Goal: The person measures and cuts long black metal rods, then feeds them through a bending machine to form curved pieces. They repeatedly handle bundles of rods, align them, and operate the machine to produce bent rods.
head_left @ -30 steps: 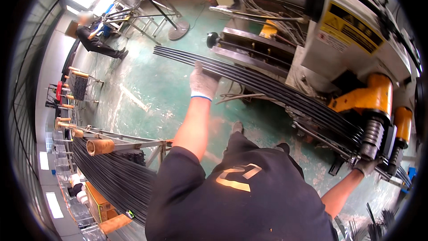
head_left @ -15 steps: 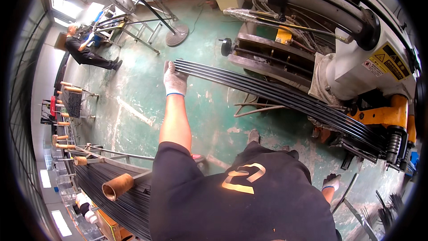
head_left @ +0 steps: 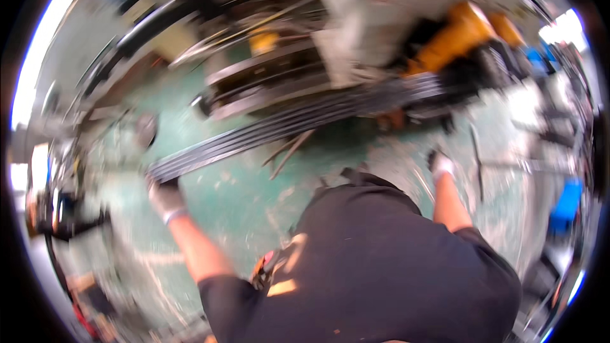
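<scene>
A row of several long black metal tubes runs from the left across to the machine. My left hand, in a pale glove with a blue-edged cuff, is closed around the tubes' left end. The tubes' far end lies at the machine's orange arm. My right hand, also gloved, hangs in front of the machine, apart from the tubes. Motion smears its fingers, so their pose is unclear.
The machine's steel bed stands behind the tubes, with rods low beneath it. A blue box-shaped thing and metal frames are at the right. A round base stands on the green floor at the left.
My view has swung to the right, so the machine sits further left in the picture. My right arm has come up and forward. My left hand still holds the tubes' end.
</scene>
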`<state>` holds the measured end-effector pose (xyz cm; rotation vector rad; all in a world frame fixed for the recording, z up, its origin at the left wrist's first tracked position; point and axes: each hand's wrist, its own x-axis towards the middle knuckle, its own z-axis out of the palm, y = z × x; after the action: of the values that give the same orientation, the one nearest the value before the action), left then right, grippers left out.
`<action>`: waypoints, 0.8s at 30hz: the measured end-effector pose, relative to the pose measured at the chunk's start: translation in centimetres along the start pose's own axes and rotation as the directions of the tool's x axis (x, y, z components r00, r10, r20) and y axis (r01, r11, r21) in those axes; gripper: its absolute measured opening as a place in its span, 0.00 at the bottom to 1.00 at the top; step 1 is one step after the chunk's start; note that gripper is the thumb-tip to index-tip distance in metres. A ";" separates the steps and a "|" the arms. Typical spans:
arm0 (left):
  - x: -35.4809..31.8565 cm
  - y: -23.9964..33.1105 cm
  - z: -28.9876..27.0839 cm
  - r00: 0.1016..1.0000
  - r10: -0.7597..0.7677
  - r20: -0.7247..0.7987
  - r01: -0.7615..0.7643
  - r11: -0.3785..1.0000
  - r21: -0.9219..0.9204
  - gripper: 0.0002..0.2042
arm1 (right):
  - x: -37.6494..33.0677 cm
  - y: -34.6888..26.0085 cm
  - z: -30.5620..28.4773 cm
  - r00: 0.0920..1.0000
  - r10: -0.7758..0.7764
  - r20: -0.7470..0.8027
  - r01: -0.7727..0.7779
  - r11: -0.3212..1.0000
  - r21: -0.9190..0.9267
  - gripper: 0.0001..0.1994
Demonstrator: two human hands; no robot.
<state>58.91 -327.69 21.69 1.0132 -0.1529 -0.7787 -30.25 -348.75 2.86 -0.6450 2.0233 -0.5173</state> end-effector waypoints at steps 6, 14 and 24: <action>-1.5 0.2 2.5 0.999 0.020 0.034 -0.021 0.999 0.032 0.28 | -4.2 -3.4 1.1 0.993 0.017 -0.119 0.030 0.924 0.381 0.19; -3.4 0.0 5.2 0.970 0.074 -0.231 -0.090 0.994 -0.058 0.33 | -2.8 -5.2 -0.4 0.999 -0.033 -0.016 0.036 0.952 0.305 0.18; -12.9 -24.1 18.7 0.848 -0.236 -0.474 0.121 0.958 -0.261 0.37 | 12.3 1.1 -9.3 0.985 0.055 0.164 0.016 0.915 -0.402 0.19</action>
<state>28.67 -339.48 15.30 0.9923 0.4800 -0.6580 -43.97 -354.58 -1.24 -0.8828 1.9804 -0.0215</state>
